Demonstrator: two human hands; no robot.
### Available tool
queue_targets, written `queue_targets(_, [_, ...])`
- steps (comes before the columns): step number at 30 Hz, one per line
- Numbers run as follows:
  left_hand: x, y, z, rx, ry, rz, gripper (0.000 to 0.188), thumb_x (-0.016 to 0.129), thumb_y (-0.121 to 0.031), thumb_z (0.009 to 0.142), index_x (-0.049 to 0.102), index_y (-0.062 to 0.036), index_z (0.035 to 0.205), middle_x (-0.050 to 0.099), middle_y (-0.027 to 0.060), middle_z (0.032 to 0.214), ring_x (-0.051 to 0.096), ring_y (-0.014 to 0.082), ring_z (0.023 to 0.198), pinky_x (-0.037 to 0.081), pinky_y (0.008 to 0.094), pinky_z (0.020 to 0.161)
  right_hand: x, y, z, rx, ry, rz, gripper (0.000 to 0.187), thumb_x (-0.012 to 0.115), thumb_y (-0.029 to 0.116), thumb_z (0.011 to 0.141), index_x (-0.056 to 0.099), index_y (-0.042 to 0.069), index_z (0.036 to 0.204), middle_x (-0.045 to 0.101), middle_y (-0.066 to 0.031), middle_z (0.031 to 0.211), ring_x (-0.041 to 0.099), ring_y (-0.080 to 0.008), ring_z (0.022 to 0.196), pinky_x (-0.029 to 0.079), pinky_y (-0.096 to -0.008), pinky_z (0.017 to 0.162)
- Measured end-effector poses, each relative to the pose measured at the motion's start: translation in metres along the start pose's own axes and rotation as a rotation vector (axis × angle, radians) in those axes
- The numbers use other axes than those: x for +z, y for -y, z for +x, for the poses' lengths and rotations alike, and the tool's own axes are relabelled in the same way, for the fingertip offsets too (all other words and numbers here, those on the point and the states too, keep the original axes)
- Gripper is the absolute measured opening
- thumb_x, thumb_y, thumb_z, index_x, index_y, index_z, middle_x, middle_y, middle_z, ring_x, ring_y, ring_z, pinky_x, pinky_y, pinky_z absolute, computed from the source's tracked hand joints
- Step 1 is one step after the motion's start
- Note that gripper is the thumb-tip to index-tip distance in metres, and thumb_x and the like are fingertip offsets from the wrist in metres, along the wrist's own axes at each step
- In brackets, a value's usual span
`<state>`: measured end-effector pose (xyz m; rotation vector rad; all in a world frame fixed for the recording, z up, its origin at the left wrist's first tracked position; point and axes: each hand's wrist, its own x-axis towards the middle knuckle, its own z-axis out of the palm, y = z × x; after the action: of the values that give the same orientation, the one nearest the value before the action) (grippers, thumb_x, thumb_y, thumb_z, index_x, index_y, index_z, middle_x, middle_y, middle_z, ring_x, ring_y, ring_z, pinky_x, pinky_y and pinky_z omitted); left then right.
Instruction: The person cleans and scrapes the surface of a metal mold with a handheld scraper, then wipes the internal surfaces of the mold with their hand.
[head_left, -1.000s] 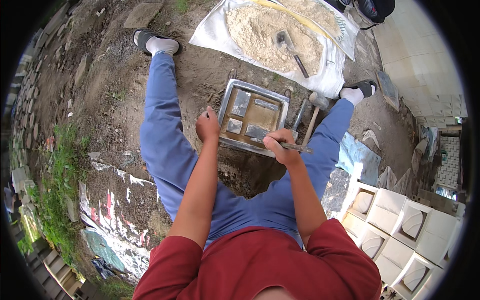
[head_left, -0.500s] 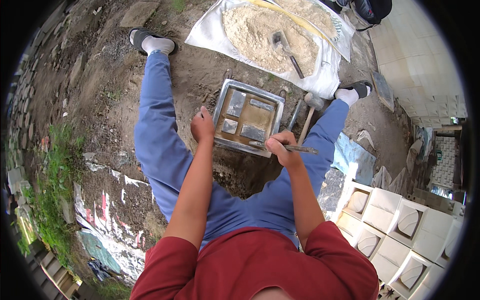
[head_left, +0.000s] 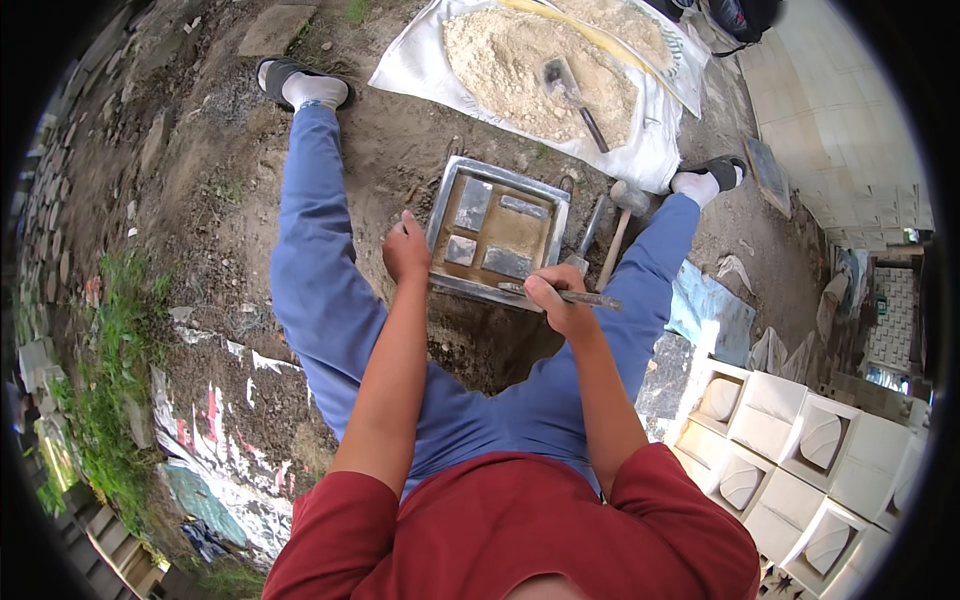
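Head view: we see the left hand (head_left: 406, 250) with fingers curled, at the left side of the metal-rimmed frame (head_left: 513, 178); whether it grips anything, we cannot tell. Right hand (head_left: 562, 302) grasps a slim tool (head_left: 598, 299), tip by the frame's near right corner. Frame lies between the legs (head_left: 325, 220), four grey blocks (head_left: 507, 262) inside. To its right we log a trowel (head_left: 593, 224) and mallet (head_left: 628, 198)

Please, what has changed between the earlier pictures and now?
The right grip has drawn slightly back, bringing the tip of its long, thin grey tool from over the inside of the square grey metal frame to the near rim. Nothing was taken or let go. The left grip stays at the frame's left side; the wooden-handled grey mallet has not moved.
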<state>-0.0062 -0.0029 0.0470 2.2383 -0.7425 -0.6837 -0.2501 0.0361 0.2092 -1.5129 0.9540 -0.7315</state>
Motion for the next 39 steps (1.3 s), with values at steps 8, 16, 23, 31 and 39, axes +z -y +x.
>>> queue_targets(8, [0.004, 0.025, 0.016, -0.102, 0.072, -0.305, 0.063, 0.042, -0.053, 0.106, 0.08, -0.0043, 0.096, 0.079, 0.0134, 0.089, 0.075, 0.036, 0.091, 0.055, 0.0464, 0.085, 0.019, 0.0, 0.018, -0.026, -0.003, -0.018, 0.042, 0.062, 0.017, 0.101, 0.044, 0.002, 0.066, 0.034, 0.0016, 0.06, 0.033, -0.0079, 0.059, 0.028, -0.0341, 0.053])
queue_targets(16, [0.0, 0.019, 0.016, -0.146, 0.073, -0.202, 0.065, 0.039, -0.055, 0.106, 0.081, -0.0064, 0.097, 0.08, 0.0092, 0.088, 0.075, 0.0341, 0.092, 0.056, 0.0451, 0.088, 0.049, 0.019, 0.053, -0.144, -0.053, 0.429, 0.056, 0.051, 0.056, 0.104, 0.039, 0.01, 0.076, 0.035, 0.0024, 0.068, 0.033, -0.0108, 0.063, 0.028, -0.0316, 0.059])
queue_targets(23, [-0.002, 0.018, 0.014, -0.207, 0.099, -0.229, 0.065, 0.037, -0.055, 0.107, 0.081, -0.0079, 0.096, 0.08, 0.0071, 0.086, 0.075, 0.0334, 0.092, 0.056, 0.0449, 0.088, 0.082, 0.039, 0.097, -0.196, -0.156, 0.566, 0.073, 0.043, 0.084, 0.092, 0.04, 0.012, 0.095, 0.036, -0.0018, 0.086, 0.036, -0.0164, 0.078, 0.036, -0.0343, 0.078])
queue_targets(31, [-0.005, 0.009, 0.007, -0.185, 0.073, -0.23, 0.069, 0.034, -0.054, 0.108, 0.08, -0.0051, 0.093, 0.079, 0.0083, 0.081, 0.075, 0.0341, 0.088, 0.055, 0.0451, 0.084, 0.095, 0.029, 0.132, -0.311, -0.191, 0.472, 0.063, 0.048, 0.071, 0.101, 0.043, 0.008, 0.097, 0.039, -0.0027, 0.088, 0.041, -0.0173, 0.082, 0.037, -0.0344, 0.08])
queue_targets(39, [-0.007, 0.007, 0.006, -0.202, 0.075, -0.261, 0.072, 0.031, -0.054, 0.109, 0.079, -0.0047, 0.09, 0.078, 0.0113, 0.08, 0.074, 0.0362, 0.087, 0.056, 0.0466, 0.084, 0.107, -0.016, 0.141, -0.344, -0.164, 0.294, 0.051, 0.046, 0.059, 0.107, 0.045, 0.01, 0.095, 0.042, -0.0024, 0.085, 0.04, -0.0145, 0.079, 0.035, -0.0307, 0.074])
